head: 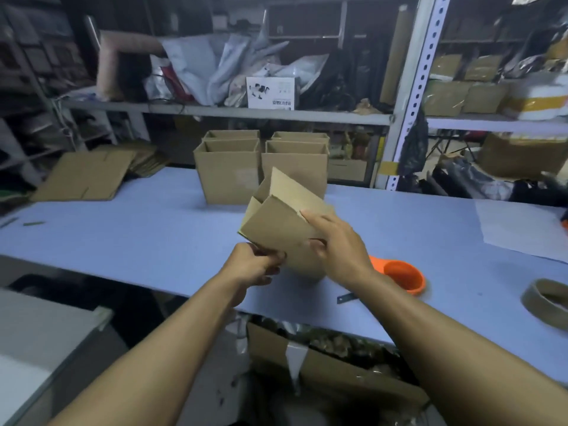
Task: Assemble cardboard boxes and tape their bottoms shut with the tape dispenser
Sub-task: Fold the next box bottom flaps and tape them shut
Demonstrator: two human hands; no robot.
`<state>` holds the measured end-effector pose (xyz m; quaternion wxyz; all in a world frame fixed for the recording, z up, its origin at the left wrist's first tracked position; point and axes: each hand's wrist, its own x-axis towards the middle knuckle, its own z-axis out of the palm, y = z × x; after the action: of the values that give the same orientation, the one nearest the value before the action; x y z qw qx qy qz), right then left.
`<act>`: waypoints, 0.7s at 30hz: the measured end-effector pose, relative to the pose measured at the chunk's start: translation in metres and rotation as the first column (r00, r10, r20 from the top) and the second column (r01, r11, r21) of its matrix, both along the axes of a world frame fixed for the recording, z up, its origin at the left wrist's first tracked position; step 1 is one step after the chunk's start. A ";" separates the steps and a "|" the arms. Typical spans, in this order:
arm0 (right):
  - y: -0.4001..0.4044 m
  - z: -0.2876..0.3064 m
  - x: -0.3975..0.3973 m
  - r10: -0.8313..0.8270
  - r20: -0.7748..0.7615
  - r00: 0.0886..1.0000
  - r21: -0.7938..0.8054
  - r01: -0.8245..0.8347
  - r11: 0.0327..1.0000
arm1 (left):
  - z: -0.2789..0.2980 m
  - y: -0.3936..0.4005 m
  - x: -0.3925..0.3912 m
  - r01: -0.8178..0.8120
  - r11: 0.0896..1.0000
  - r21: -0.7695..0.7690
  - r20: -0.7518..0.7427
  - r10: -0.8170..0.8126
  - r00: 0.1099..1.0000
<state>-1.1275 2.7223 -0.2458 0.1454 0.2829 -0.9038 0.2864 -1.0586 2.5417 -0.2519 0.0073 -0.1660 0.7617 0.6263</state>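
I hold a small brown cardboard box (pixel 278 226) tilted above the pale blue table (pixel 147 238), its flaps partly folded and one flap sticking up. My left hand (pixel 253 265) pinches its lower left corner. My right hand (pixel 336 245) grips its right side, fingers over a flap. The orange tape dispenser (pixel 402 275) lies on the table just right of my right wrist. Several assembled open boxes (pixel 229 170) stand in a block at the table's far side.
A stack of flat cardboard blanks (pixel 86 176) lies at the far left. A brown tape roll (pixel 547 301) sits at the right edge, a white sheet (pixel 519 229) beyond it. An open carton (pixel 322 367) of scraps stands under the table's near edge. Cluttered shelves rise behind.
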 end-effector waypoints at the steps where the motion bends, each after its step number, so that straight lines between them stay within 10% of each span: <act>1: -0.003 -0.007 0.003 0.002 -0.016 1.000 0.036 -0.001 0.999 | -0.007 -0.006 0.002 0.017 1.000 -0.004 0.059 -0.017 0.998; 12: -0.046 -0.034 0.009 0.158 -0.213 0.964 0.344 -0.077 0.936 | -0.036 -0.062 0.014 -0.145 0.888 -0.436 0.147 0.229 0.962; 21: -0.023 -0.042 -0.005 0.076 -0.128 0.989 0.110 -0.062 0.992 | -0.018 -0.042 0.002 -0.038 0.647 -0.761 -0.171 -0.144 0.975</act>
<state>-1.1323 2.6991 -0.2881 0.1797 0.3396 -0.8958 0.2236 -1.0570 2.5000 -0.2704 -0.1273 -0.0621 0.9543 0.2632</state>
